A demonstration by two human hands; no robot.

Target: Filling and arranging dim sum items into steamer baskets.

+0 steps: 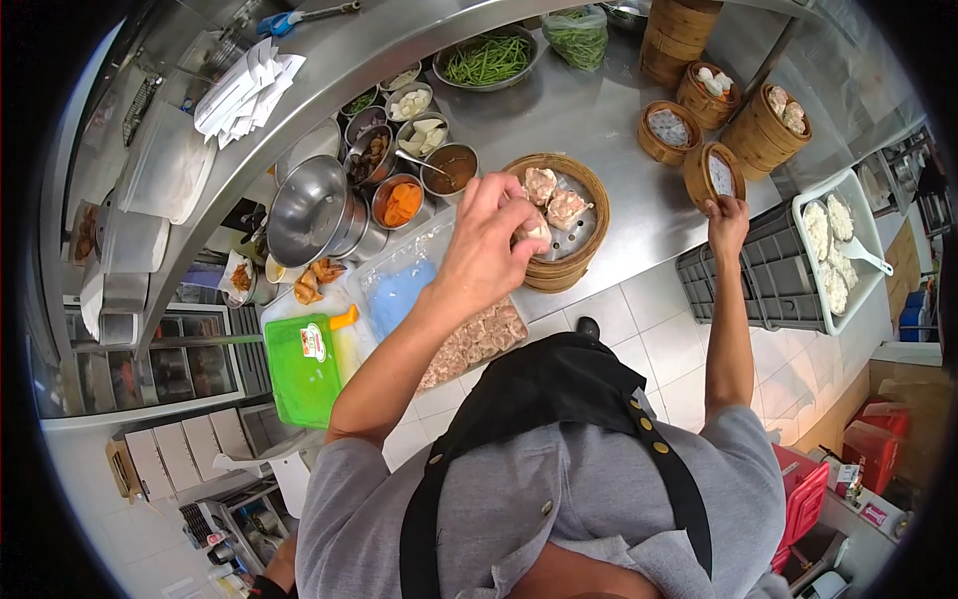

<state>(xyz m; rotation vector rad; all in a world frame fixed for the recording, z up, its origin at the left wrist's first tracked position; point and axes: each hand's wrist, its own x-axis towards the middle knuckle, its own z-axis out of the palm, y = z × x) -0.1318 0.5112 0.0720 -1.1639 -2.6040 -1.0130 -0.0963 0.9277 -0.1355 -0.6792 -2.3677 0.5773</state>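
Note:
My left hand [479, 243] pinches a pleated, meat-filled dumpling [534, 230] over the left side of a round bamboo steamer [591, 247]. Inside that steamer, two more dumplings [566, 208] sit on a perforated metal plate. Away to the right, my right hand [727, 221] grips the near rim of a small bamboo steamer basket [697, 180], which has a pale lining. Under my left forearm lies a clear plastic tray [359, 283] of packed dumplings [483, 337], with a blue sheet [400, 296] at its far left.
Metal pots of sliced carrot [404, 202] and brown sauce [451, 166] stand left of the steamer. Green beans [490, 61] fill a bowl behind. Stacked bamboo steamers [763, 142] and a grey crate [756, 277] flank my right hand. A green lid [299, 374] lies left. Another person's arm [281, 561] shows lower left.

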